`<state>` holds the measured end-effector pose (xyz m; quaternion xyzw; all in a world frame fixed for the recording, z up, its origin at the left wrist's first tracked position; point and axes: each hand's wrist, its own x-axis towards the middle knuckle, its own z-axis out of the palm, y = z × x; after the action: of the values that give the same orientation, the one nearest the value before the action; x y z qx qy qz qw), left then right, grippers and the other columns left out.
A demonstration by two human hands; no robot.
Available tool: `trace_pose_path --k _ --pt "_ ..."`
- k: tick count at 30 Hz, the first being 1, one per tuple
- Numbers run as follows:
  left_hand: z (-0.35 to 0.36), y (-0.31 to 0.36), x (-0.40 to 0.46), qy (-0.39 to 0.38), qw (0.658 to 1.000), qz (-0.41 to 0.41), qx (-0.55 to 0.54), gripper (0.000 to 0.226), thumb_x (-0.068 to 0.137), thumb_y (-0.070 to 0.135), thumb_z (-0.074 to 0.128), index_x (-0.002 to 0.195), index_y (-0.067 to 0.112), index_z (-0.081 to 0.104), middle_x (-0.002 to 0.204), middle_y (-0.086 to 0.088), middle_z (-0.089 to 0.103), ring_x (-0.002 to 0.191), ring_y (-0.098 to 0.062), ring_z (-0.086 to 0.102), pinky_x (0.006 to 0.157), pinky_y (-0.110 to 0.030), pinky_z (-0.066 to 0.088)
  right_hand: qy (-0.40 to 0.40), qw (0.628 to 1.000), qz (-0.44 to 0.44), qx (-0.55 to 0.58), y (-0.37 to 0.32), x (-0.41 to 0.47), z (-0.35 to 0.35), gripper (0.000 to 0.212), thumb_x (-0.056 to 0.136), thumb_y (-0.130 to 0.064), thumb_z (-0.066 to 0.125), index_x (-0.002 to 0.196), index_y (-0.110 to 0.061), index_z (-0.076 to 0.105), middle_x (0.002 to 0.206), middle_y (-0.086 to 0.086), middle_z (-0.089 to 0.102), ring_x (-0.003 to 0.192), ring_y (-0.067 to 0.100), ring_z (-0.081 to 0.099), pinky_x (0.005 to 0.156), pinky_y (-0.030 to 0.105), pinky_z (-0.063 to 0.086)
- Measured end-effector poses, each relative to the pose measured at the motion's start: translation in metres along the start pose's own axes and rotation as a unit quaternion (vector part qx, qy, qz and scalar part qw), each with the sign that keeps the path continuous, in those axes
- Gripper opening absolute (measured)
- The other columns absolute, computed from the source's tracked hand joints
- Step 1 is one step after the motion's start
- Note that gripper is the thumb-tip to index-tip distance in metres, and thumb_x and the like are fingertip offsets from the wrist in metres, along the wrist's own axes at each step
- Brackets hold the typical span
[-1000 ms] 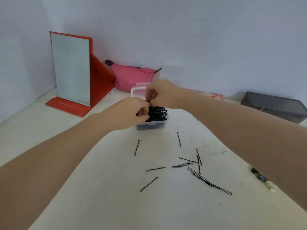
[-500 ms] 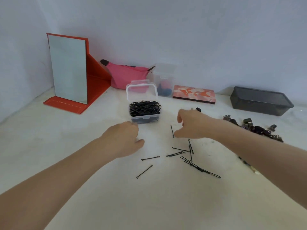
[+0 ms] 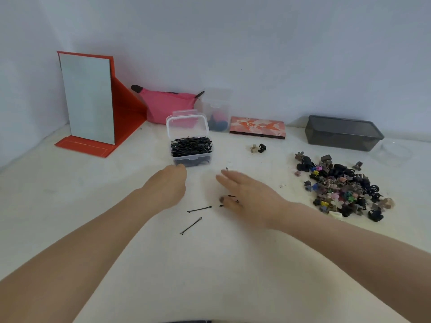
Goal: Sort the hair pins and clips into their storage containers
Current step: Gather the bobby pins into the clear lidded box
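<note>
Loose pins under your right hand (image 3: 250, 197), pin box (image 3: 190, 145) just beyond your left.

Your right hand lies flat with fingers straight over a few pins (image 3: 229, 200); it is blurred, and I cannot tell whether it holds any. Your left hand (image 3: 169, 185) hangs loosely curled, holding nothing, just short of the box. Two pins lie clear between your hands: one (image 3: 199, 209) just left of your right thumb, long axis nearly side to side, looped end toward the thumb; the other (image 3: 190, 226) nearer you, running diagonally, looped end up and right. They look thin, light and springy, likely slick on the table (image 3: 210, 264). Pinch each at mid-length, across its long axis. The clips (image 3: 342, 187) sit well to the right of your right hand.
</note>
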<state>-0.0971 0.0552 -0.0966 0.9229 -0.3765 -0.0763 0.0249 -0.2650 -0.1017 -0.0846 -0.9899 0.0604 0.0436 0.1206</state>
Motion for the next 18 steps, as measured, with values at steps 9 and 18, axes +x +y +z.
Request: trace_pose_path --k 9,18 --pt "0.003 0.017 -0.027 -0.011 0.975 0.189 -0.119 0.019 0.094 0.014 0.046 0.104 0.028 0.054 0.092 0.019 0.051 0.078 0.003 0.050 0.070 -0.021 0.040 0.039 0.998 -0.046 0.016 0.018 -0.001 0.019 0.046 0.105 -0.030 0.035 0.146 -0.013 0.043 0.159 -0.006 0.030 0.145 0.010 0.026 0.114 0.014 0.014" --pt "-0.010 0.008 -0.060 -0.090 0.973 0.212 -0.018 0.038 0.083 0.039 0.061 0.116 0.034 0.044 0.109 0.022 0.043 0.106 0.001 0.046 0.091 -0.027 0.045 0.012 0.995 0.066 0.074 0.038 -0.058 0.007 0.078 0.091 -0.061 0.049 0.156 -0.033 0.016 0.160 -0.011 0.018 0.147 0.011 0.019 0.118 0.024 0.019"
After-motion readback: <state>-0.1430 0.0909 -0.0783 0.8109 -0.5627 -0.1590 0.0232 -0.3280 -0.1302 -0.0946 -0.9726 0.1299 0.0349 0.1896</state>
